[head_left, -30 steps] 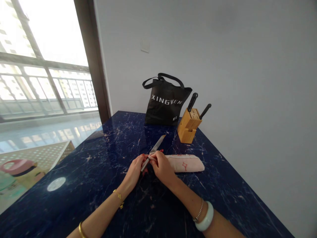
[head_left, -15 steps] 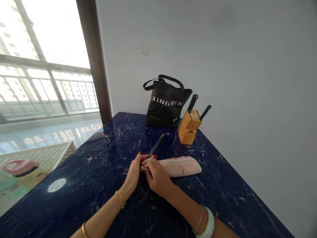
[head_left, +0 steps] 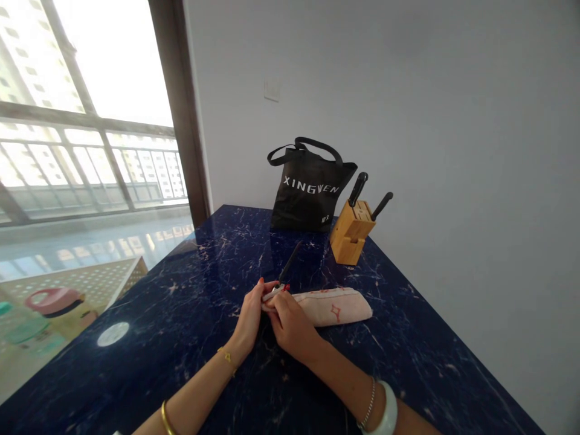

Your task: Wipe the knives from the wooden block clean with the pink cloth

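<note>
The left hand (head_left: 248,311) is closed around the handle end of a knife (head_left: 290,263), whose blade points forward, away from both hands. The right hand (head_left: 292,323), just beside the left, pinches a gathered end of a pale pink towel (head_left: 338,307) against the knife; fingers and cloth hide most of the handle, so how far the wrap goes round cannot be told. The rest of the towel lies folded on the dark blue bench (head_left: 408,338), reaching out to the right of the right hand. Beyond that hand, ahead and to its right, stands a wooden knife block (head_left: 351,238) with two black handles (head_left: 358,190) rising from it. A black bag (head_left: 310,193) stands farther ahead of both hands, near the wall. Well to the left of the left hand is a perforated basket (head_left: 113,279).
</note>
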`<action>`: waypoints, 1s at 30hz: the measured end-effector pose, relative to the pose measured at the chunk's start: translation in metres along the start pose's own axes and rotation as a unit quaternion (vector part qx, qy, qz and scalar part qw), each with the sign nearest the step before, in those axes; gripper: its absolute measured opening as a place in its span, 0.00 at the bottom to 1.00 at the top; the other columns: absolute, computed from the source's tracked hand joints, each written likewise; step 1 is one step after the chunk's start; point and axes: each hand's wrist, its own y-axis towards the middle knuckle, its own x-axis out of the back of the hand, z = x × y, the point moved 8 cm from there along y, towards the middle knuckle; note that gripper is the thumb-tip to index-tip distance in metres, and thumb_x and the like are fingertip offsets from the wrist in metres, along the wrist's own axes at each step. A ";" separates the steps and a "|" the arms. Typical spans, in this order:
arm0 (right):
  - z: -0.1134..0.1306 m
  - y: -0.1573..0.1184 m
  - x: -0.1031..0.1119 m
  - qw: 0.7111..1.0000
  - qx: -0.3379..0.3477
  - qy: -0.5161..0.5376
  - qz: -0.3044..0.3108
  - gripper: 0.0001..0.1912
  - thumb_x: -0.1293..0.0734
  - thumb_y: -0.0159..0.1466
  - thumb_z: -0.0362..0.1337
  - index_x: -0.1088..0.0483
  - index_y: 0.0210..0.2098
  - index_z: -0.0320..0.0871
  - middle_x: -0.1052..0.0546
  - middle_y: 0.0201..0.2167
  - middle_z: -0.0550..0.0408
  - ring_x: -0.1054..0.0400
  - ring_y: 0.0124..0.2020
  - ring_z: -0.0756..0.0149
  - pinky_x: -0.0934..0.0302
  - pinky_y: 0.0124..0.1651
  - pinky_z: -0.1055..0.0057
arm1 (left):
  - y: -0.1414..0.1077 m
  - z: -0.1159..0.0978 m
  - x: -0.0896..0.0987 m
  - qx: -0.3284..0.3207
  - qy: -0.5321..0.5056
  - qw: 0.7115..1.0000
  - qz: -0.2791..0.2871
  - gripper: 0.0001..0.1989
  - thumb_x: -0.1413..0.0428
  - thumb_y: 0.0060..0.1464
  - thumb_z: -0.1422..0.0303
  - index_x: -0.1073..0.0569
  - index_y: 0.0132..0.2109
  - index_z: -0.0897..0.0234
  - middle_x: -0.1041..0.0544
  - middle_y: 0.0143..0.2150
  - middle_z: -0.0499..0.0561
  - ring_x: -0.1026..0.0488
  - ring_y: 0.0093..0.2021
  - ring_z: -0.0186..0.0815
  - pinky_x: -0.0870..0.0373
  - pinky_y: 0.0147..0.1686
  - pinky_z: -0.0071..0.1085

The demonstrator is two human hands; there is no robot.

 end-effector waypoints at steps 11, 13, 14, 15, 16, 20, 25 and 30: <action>-0.013 0.005 0.012 0.998 -0.015 0.022 -0.048 0.08 0.44 0.59 0.27 0.39 0.36 0.42 0.33 0.36 0.51 0.40 0.41 0.64 0.44 0.45 0.64 | -0.007 0.006 -0.012 0.065 -0.130 0.989 0.002 0.27 0.51 0.48 0.51 0.30 0.47 0.70 0.23 0.37 0.55 0.27 0.36 0.39 0.36 0.40 0.35; -0.003 0.003 0.003 1.000 -0.001 0.022 -0.018 0.08 0.44 0.59 0.27 0.39 0.35 0.42 0.33 0.36 0.51 0.40 0.41 0.64 0.44 0.46 0.64 | -0.006 0.007 -0.007 0.079 -0.145 0.986 -0.014 0.28 0.52 0.49 0.52 0.31 0.48 0.69 0.24 0.36 0.54 0.28 0.35 0.37 0.35 0.39 0.33; 0.002 0.002 0.000 1.000 0.004 0.021 -0.004 0.07 0.44 0.59 0.26 0.39 0.34 0.42 0.33 0.35 0.51 0.40 0.40 0.64 0.44 0.46 0.65 | -0.006 0.007 -0.005 0.085 -0.153 0.984 -0.016 0.27 0.52 0.49 0.52 0.32 0.49 0.69 0.24 0.36 0.54 0.28 0.34 0.36 0.35 0.38 0.32; 0.006 0.001 -0.003 1.000 0.008 0.019 0.008 0.07 0.45 0.59 0.26 0.39 0.34 0.42 0.33 0.35 0.51 0.40 0.40 0.65 0.44 0.46 0.65 | -0.006 0.006 -0.004 0.092 -0.164 0.982 -0.016 0.27 0.53 0.50 0.52 0.32 0.49 0.70 0.24 0.36 0.54 0.28 0.33 0.36 0.34 0.37 0.31; 0.010 0.000 -0.005 1.000 0.011 0.017 0.018 0.07 0.45 0.59 0.26 0.39 0.33 0.42 0.33 0.35 0.52 0.40 0.40 0.65 0.44 0.46 0.65 | -0.005 0.006 -0.004 0.098 -0.174 0.980 -0.013 0.27 0.53 0.50 0.52 0.33 0.49 0.70 0.24 0.35 0.54 0.28 0.31 0.35 0.34 0.35 0.31; 0.016 -0.001 -0.007 0.999 0.018 0.007 0.035 0.07 0.45 0.59 0.26 0.39 0.31 0.42 0.34 0.33 0.52 0.40 0.38 0.65 0.45 0.44 0.66 | -0.005 0.006 -0.004 0.106 -0.199 0.974 -0.001 0.27 0.53 0.50 0.53 0.32 0.48 0.72 0.25 0.32 0.53 0.29 0.27 0.33 0.34 0.30 0.28; 0.018 -0.003 -0.006 0.999 0.024 0.009 0.043 0.07 0.45 0.58 0.26 0.40 0.31 0.42 0.34 0.32 0.53 0.40 0.37 0.65 0.44 0.43 0.68 | -0.006 0.005 -0.007 0.105 -0.212 0.971 0.022 0.25 0.53 0.51 0.53 0.31 0.45 0.70 0.27 0.28 0.51 0.29 0.28 0.33 0.34 0.30 0.27; 0.017 -0.005 -0.008 0.999 0.017 0.008 0.043 0.06 0.44 0.58 0.26 0.40 0.31 0.42 0.34 0.32 0.52 0.41 0.37 0.65 0.44 0.43 0.68 | -0.005 0.003 -0.007 0.103 -0.215 0.971 0.031 0.24 0.53 0.51 0.54 0.31 0.45 0.70 0.26 0.28 0.51 0.29 0.28 0.33 0.34 0.29 0.26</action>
